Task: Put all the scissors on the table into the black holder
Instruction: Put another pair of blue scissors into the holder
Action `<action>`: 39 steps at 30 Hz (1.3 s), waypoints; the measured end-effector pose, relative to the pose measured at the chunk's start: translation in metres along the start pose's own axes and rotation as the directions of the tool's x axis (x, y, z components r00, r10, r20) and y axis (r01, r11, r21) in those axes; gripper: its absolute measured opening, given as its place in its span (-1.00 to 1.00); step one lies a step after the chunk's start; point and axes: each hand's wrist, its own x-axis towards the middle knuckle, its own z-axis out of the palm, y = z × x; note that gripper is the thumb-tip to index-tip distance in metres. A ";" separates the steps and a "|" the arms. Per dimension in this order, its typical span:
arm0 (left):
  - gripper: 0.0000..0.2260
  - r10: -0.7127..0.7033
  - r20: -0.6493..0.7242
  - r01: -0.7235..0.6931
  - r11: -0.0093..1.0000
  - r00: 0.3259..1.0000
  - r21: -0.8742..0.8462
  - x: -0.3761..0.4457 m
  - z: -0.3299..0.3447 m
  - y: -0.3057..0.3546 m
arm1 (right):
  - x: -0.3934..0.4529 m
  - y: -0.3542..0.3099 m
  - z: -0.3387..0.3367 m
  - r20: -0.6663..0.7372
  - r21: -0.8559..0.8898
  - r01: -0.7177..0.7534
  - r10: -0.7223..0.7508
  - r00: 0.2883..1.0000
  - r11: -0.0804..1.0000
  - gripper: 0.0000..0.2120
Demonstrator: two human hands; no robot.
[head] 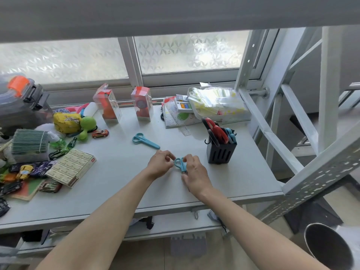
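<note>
Two hands met over near-middle of table (116, 172). Right hand (194, 173) pinched small blue scissors (180, 164); blades hidden under palm, only handle loops showed. Left hand (160, 164) curled, fingertips at loops; actual contact hard to tell. Second blue scissors (145, 141) lay flat, farther left, untouched. Black holder (221, 152) stood right of hands, red and blue handles inside bunched, count unclear. Toy clutter at left edge cut off.
</note>
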 end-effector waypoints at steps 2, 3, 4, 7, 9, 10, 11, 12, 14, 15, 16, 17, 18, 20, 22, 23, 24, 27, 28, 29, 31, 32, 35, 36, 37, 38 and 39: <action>-0.85 -0.037 0.042 0.045 0.980 0.998 -0.196 -0.006 -0.002 0.004 | -0.005 0.005 -0.003 -0.008 0.037 -0.011 0.012 1.000 0.999 -0.57; -0.87 -0.041 0.071 0.060 0.954 0.997 -0.294 -0.010 -0.004 0.008 | -0.008 0.007 -0.004 -0.013 0.055 -0.013 0.013 1.000 0.998 -0.52; -0.88 -0.035 0.101 0.070 0.928 0.994 -0.367 -0.015 -0.005 0.011 | -0.010 0.009 -0.005 -0.015 0.070 -0.014 0.016 1.000 0.997 -0.47; -0.79 0.034 0.171 0.052 0.879 0.985 -0.474 -0.026 -0.003 0.023 | -0.016 0.015 -0.009 -0.016 0.096 -0.016 0.017 1.000 0.995 -0.48; -0.77 0.079 0.177 0.022 0.863 0.981 -0.505 -0.031 0.002 0.031 | -0.024 0.019 -0.013 -0.044 0.114 -0.017 0.022 0.999 0.993 -0.58; -0.76 0.098 0.168 0.006 0.850 0.981 -0.527 -0.033 0.003 0.035 | -0.028 0.022 -0.016 -0.071 0.137 -0.019 0.029 0.997 0.990 -0.64; -0.76 0.116 0.157 -0.009 0.831 0.981 -0.556 -0.034 0.004 0.038 | -0.033 0.025 -0.020 -0.105 0.169 -0.018 0.036 0.994 0.985 -0.68; -0.76 0.134 0.146 -0.022 0.805 0.980 -0.592 -0.035 0.005 0.042 | -0.039 0.028 -0.025 -0.143 0.205 -0.011 0.041 0.989 0.979 -0.70; -0.79 0.160 0.115 -0.046 0.753 0.980 -0.657 -0.035 0.006 0.052 | -0.051 0.035 -0.038 -0.245 0.279 0.023 0.048 0.968 0.960 -0.71; -0.83 0.162 0.092 -0.060 0.742 0.983 -0.668 -0.035 0.007 0.057 | -0.057 0.038 -0.047 -0.310 0.316 0.053 0.050 0.949 0.947 -0.71; -0.86 0.155 0.068 -0.072 0.749 0.985 -0.659 -0.035 0.008 0.063 | -0.064 0.040 -0.056 -0.379 0.349 0.091 0.051 0.924 0.933 -0.71; -0.85 0.149 0.046 -0.086 0.768 0.988 -0.634 -0.034 0.010 0.070 | -0.070 0.043 -0.066 -0.445 0.374 0.133 0.052 0.894 0.918 -0.71; -0.80 0.148 0.025 -0.103 0.792 0.989 -0.601 -0.032 0.012 0.076 | -0.074 0.045 -0.076 -0.506 0.397 0.171 0.059 0.861 0.902 -0.72; -0.61 0.157 0.001 -0.131 0.827 0.988 -0.547 -0.030 0.016 0.088 | -0.077 0.051 -0.099 -0.609 0.436 0.221 0.106 0.786 0.872 -0.72; -0.42 0.169 0.016 -0.136 0.845 0.986 -0.518 -0.027 0.019 0.099 | -0.068 0.058 -0.122 -0.693 0.447 0.234 0.169 0.701 0.863 -0.64; -0.37 0.173 0.028 -0.135 0.853 0.985 -0.504 -0.026 0.021 0.105 | -0.060 0.061 -0.134 -0.720 0.453 0.239 0.194 0.666 0.859 -0.59; -0.34 0.176 0.037 -0.136 0.863 0.984 -0.487 -0.024 0.022 0.111 | -0.051 0.063 -0.145 -0.733 0.468 0.247 0.216 0.645 0.849 -0.55; -0.41 0.185 0.039 -0.153 0.897 0.982 -0.414 -0.017 0.026 0.124 | -0.021 0.064 -0.168 -0.740 0.461 0.254 0.210 0.639 0.850 -0.53; -0.44 0.180 0.043 -0.147 0.902 0.983 -0.405 -0.014 0.027 0.126 | -0.011 0.063 -0.172 -0.740 0.439 0.252 0.188 0.646 0.862 -0.55; -0.47 0.172 0.049 -0.138 0.904 0.984 -0.405 -0.012 0.027 0.128 | -0.003 0.062 -0.174 -0.739 0.416 0.247 0.167 0.653 0.875 -0.59; -0.52 0.170 0.061 -0.131 0.906 0.984 -0.402 -0.009 0.028 0.129 | 0.012 0.059 -0.173 -0.731 0.373 0.228 0.133 0.670 0.899 -0.63; -0.54 0.172 0.063 -0.133 0.907 0.983 -0.399 -0.008 0.028 0.129 | 0.017 0.058 -0.171 -0.720 0.358 0.220 0.119 0.684 0.907 -0.64; -0.56 0.172 0.053 -0.137 0.907 0.984 -0.398 -0.006 0.029 0.130 | 0.027 0.058 -0.160 -0.674 0.302 0.178 0.078 0.734 0.936 -0.66; -0.55 0.168 0.050 -0.135 0.908 0.984 -0.397 -0.006 0.029 0.130 | 0.028 0.058 -0.156 -0.657 0.281 0.160 0.068 0.751 0.946 -0.68; -0.54 0.166 0.049 -0.133 0.908 0.985 -0.398 -0.005 0.030 0.129 | 0.029 0.058 -0.152 -0.643 0.264 0.146 0.061 0.764 0.953 -0.70; -0.54 0.164 0.047 -0.131 0.905 0.985 -0.404 -0.005 0.030 0.129 | 0.029 0.058 -0.148 -0.637 0.249 0.137 0.056 0.769 0.959 -0.73; -0.54 0.164 0.044 -0.132 0.902 0.985 -0.411 -0.005 0.031 0.129 | 0.029 0.058 -0.145 -0.643 0.229 0.133 0.047 0.765 0.964 -0.75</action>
